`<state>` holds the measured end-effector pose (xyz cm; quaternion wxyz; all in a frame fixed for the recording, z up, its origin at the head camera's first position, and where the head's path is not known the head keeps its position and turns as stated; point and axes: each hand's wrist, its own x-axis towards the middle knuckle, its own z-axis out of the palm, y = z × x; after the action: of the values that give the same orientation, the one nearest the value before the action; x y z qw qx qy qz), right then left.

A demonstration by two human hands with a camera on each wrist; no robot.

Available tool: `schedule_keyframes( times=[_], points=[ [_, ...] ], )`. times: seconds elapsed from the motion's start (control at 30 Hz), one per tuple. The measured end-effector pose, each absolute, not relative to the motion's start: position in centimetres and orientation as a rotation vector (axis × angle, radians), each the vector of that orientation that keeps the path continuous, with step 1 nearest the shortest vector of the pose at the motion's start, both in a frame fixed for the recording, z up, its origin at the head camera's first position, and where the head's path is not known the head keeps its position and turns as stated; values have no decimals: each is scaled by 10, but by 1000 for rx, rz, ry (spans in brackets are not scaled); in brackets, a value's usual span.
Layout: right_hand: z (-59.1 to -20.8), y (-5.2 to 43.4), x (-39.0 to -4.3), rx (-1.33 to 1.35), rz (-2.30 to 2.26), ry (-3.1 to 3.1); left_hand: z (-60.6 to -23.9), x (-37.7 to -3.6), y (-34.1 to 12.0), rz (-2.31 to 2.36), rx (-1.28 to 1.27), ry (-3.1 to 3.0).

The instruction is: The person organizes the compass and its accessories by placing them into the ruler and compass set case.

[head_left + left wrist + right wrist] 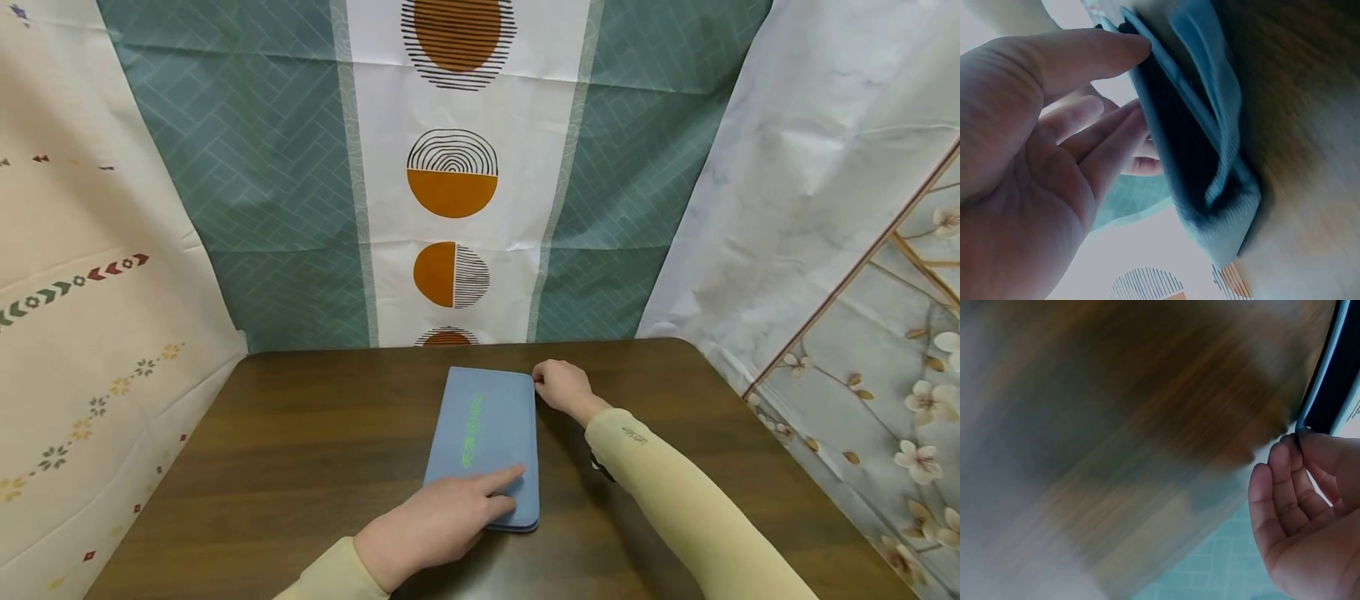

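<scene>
My left hand [431,525] presses flat fingers on the folded blue cloth [487,433] mid-desk [300,433], steadying it; my right hand [562,387] pinches its far corner.

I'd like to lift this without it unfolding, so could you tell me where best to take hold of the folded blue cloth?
Probably grip the folded blue cloth at its long right edge, coming from the right: there the stacked layers lie open for the hands to pinch together, and the right hand already pinches its far right corner.
</scene>
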<state>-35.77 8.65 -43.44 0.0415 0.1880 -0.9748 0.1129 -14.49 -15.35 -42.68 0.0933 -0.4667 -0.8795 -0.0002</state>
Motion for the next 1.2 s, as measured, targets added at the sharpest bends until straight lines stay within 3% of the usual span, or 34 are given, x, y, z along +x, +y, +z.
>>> schedule_keyframes(
  times=[0.63,1.2],
  points=[
    [-436,32,-361,588,306,-2953,-425,-149,-153,154,-1232,-2742],
    [-435,43,-344,723,139,-2908,-425,-147,-150,79,-1243,-2747]
  ],
)
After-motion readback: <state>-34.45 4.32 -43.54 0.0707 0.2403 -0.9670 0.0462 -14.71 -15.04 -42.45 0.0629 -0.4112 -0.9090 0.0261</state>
